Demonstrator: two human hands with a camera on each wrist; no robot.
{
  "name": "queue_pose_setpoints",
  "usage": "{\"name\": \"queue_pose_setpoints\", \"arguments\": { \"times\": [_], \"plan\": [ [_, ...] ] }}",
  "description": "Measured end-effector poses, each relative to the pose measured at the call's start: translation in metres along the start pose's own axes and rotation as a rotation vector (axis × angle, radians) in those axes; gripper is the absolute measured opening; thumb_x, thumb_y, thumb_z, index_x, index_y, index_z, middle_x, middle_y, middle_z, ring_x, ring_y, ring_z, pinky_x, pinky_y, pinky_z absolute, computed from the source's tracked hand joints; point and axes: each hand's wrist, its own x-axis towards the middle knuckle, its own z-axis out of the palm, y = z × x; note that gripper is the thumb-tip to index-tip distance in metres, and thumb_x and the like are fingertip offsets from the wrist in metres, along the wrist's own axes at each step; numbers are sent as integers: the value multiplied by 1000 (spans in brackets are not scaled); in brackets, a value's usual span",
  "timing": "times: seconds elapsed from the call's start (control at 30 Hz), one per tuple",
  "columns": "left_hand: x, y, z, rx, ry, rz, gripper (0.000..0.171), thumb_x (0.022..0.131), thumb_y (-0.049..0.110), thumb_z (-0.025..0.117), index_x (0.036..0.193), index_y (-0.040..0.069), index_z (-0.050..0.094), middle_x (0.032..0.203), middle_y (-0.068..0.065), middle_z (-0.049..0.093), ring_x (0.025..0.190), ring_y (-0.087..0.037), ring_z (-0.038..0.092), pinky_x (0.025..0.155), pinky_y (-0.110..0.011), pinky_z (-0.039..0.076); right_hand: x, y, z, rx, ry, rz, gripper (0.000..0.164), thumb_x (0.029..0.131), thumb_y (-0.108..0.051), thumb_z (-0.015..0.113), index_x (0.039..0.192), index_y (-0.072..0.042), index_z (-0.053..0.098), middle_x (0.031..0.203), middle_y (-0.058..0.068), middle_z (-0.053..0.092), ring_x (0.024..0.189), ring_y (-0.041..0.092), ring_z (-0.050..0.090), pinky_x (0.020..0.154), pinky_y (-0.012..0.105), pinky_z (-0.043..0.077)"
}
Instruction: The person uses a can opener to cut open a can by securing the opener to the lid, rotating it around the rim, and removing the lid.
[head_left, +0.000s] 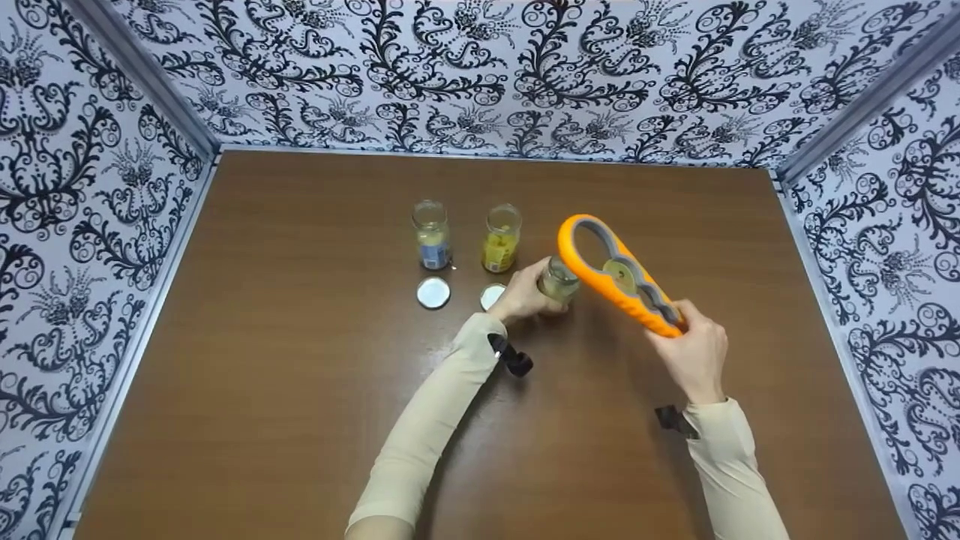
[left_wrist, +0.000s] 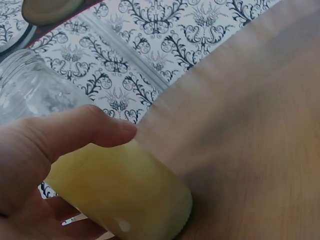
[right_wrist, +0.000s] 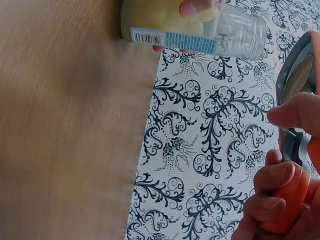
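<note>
My left hand [head_left: 525, 292] grips a glass jar [head_left: 559, 281] with its lid off, just above or on the table; I cannot tell which. Pale yellow contents fill the lower part of this jar [left_wrist: 125, 185], and the right wrist view shows a blue label with a barcode on it. My right hand [head_left: 694, 349] holds an orange and grey jar opener [head_left: 604, 286] by its handle end, up and to the right of the jar. A round lid [head_left: 620, 276] sits in the opener's middle opening, apart from the jar's mouth.
Two lidless jars stand farther back: one with a blue label [head_left: 433, 251], one with yellow contents [head_left: 500, 251]. In front of them lie a white lid [head_left: 433, 292] and another lid [head_left: 491, 297], partly hidden by my left hand. Patterned walls [head_left: 480, 82] border the brown table [head_left: 300, 360].
</note>
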Motion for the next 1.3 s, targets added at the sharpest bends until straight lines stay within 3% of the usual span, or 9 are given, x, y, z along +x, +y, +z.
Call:
{"name": "queue_pose_setpoints", "arguments": {
  "times": [0.27,0.7,1.03,1.3],
  "plan": [
    [13,-2,6,24,54,-40,75,66,10,87,134,15,56,114,-4,66,99,-20,59,87,-27,45,-2,3,3,30,16,38,22,66,-3,79,85,-1,68,66,11,63,55,26,50,54,37,34],
    [33,1,14,48,148,-72,52,72,12,83,116,9,56,106,-6,64,95,-20,58,81,-25,45,-10,4,1,11,3,99,23,66,-5,79,87,-2,69,64,10,63,55,27,50,54,38,33],
    [48,4,15,94,256,-117,59,73,18,82,123,8,54,109,-9,65,101,-26,59,86,-29,45,-15,6,1,14,2,113,20,66,-4,78,83,-2,67,59,6,56,53,25,45,52,36,30],
    [51,4,20,78,338,-115,61,73,17,82,127,7,54,114,-11,65,104,-27,60,89,-32,45,-19,6,0,14,-19,141,19,67,-4,78,83,-4,67,62,5,59,55,23,47,54,36,32]
  ]
}}
